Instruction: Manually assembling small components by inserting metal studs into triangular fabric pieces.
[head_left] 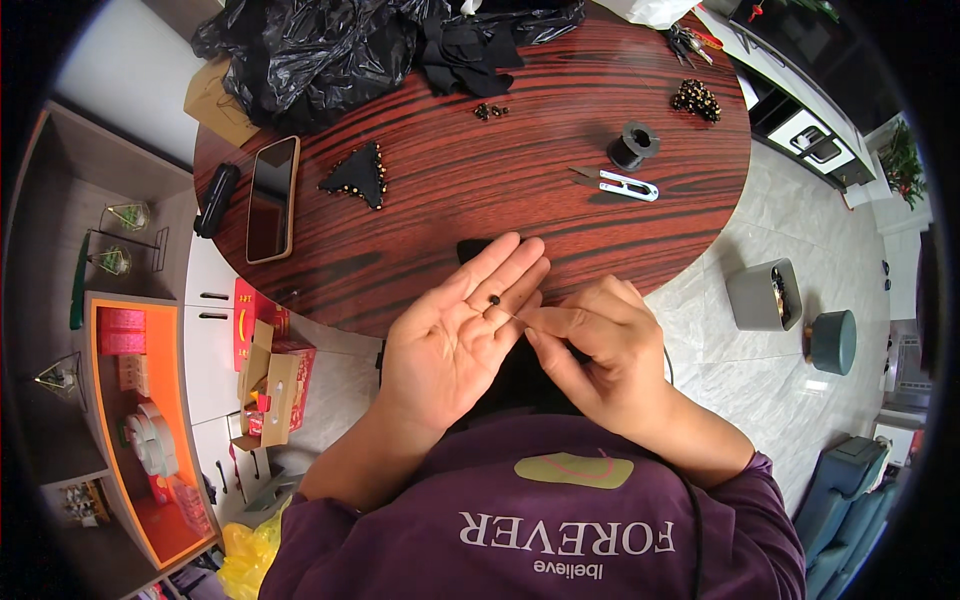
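Note:
My left hand [450, 335] lies palm up and flat near the front edge of the table, fingers stretched out. A small dark bead [494, 299] rests on its fingers. Close beside it, my right hand [598, 340] pinches a thin needle-like piece [514, 316] between thumb and forefinger, pointing toward the bead; whether it is needle or thread is too fine to tell. Beyond my left fingertips a bit of black cloth [470, 249] shows, mostly hidden. A black triangular cloth piece edged with gold and dark beads [360, 177] lies farther left.
On the dark red table [440, 190] are a phone [273, 200], a black case [217, 200], thread snips [626, 185], a black thread spool [634, 147], loose beads [490, 111], a beaded cluster [697, 100] and black plastic bags [310, 65]. A grey bin [762, 297] stands at the right.

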